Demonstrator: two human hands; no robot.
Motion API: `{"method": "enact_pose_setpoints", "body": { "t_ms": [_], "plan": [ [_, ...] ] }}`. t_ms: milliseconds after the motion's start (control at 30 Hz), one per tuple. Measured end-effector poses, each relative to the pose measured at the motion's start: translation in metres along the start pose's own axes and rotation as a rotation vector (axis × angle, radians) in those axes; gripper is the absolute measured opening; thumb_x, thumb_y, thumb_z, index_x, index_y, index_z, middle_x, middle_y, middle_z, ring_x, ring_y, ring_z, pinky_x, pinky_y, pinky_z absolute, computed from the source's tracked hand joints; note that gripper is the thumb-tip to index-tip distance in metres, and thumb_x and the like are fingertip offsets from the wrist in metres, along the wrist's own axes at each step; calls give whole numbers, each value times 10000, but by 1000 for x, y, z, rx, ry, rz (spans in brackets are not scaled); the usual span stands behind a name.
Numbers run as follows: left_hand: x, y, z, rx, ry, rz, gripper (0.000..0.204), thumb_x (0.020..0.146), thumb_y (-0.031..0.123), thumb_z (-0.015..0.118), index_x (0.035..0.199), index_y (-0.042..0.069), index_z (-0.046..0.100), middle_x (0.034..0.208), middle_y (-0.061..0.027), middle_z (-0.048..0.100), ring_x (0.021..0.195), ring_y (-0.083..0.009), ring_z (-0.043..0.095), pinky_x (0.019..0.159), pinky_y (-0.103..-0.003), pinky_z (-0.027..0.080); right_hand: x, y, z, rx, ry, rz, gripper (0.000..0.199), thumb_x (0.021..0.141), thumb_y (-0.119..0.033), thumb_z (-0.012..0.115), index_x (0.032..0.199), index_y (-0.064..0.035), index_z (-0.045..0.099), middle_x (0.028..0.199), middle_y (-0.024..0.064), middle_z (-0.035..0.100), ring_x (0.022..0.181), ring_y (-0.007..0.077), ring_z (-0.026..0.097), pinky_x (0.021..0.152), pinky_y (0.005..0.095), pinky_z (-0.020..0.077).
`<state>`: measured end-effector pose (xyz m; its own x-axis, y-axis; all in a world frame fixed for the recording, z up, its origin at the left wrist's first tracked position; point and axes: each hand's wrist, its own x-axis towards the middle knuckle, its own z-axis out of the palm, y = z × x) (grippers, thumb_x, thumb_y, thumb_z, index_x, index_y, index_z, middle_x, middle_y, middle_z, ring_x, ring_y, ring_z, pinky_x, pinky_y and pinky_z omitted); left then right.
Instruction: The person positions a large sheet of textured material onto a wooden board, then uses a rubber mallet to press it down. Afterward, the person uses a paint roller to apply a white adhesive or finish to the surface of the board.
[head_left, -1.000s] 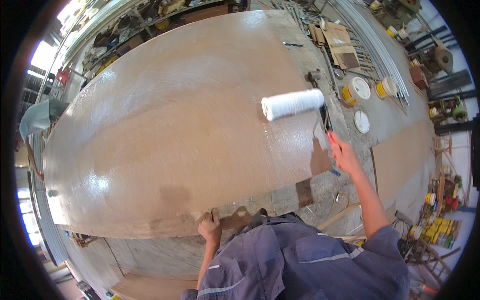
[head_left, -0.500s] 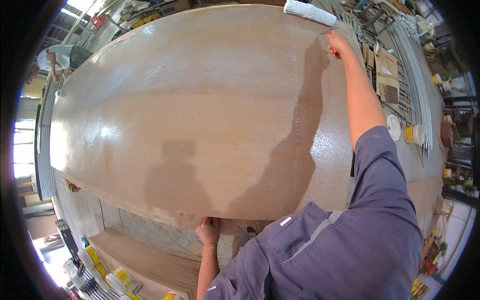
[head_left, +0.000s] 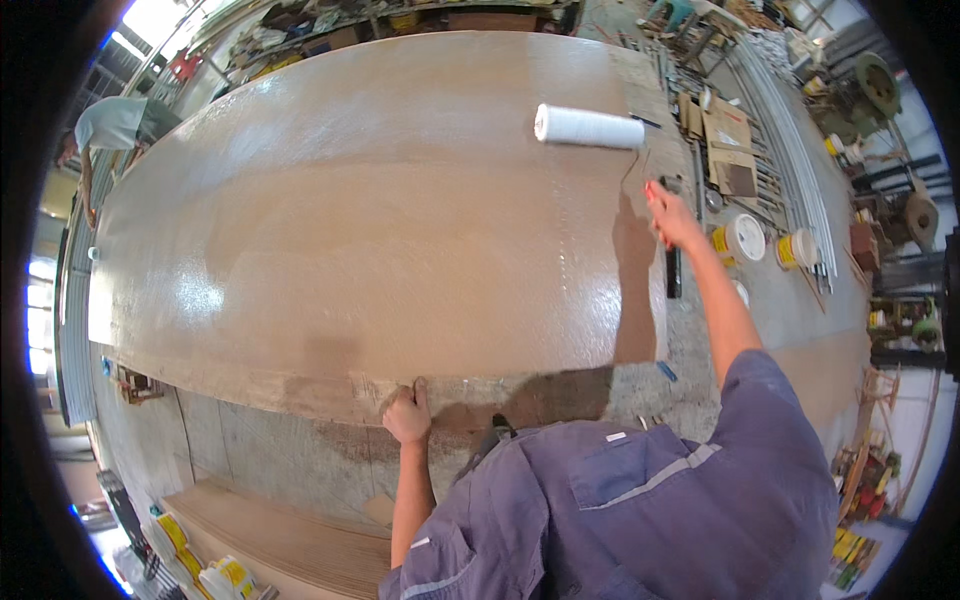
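A large wet, glossy brown panel (head_left: 380,230) stretches out in front of me. My right hand (head_left: 674,217) is closed around the red handle of a paint roller (head_left: 590,128), out past the panel's right edge. The roller's thick white sleeve lies across the far right part of the panel, joined to the handle by a thin wire frame. At the near edge my left hand (head_left: 406,412) is closed, thumb up against the rim and fingers curled; its fingertips are hidden.
White buckets (head_left: 745,238) and a flattened cardboard piece (head_left: 730,145) lie on the right, beside long metal bars (head_left: 790,160). A stack of brown boards (head_left: 280,535) sits at lower left. Another person (head_left: 110,125) bends at the panel's far left.
The roller has come back from the far edge toward me and a little left, my right arm drawn in with it. The left hand stays at the near edge, its thumb now visible. The view has shifted.
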<state>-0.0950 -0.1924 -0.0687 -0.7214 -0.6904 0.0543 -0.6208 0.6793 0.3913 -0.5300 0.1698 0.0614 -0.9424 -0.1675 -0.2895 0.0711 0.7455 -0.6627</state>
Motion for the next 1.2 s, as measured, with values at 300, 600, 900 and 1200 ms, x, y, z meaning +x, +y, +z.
{"method": "enact_pose_setpoints", "body": {
  "t_ms": [300,600,900,1200],
  "plan": [
    [-16,-19,-2,-163,62,110,359,888,291,635,640,35,594,621,-166,598,568,-373,595,542,-452,469,-333,87,35,85,28,161,458,986,-215,449,1435,-129,440,626,24,547,443,102,475,467,286,423],
    [-20,-40,-8,-236,-2,65,223,881,219,643,770,27,621,743,-149,622,687,-349,607,632,-438,479,-394,83,38,102,6,282,462,976,-170,460,1435,-121,442,631,4,524,476,79,464,459,268,412],
    [-29,-96,-51,-197,0,-290,287,794,217,754,831,14,555,749,-138,581,708,-347,562,668,-424,469,-107,-24,25,-211,-178,-198,415,983,-218,454,1374,-84,489,870,114,637,606,154,545,652,312,489],
    [4,-69,-49,-262,-204,-687,443,681,259,856,822,-35,556,666,-146,595,592,-275,554,573,-395,458,215,-231,183,-39,-68,-304,335,1002,-300,400,1267,-131,516,616,86,536,409,203,513,378,368,402]
  ]
}}
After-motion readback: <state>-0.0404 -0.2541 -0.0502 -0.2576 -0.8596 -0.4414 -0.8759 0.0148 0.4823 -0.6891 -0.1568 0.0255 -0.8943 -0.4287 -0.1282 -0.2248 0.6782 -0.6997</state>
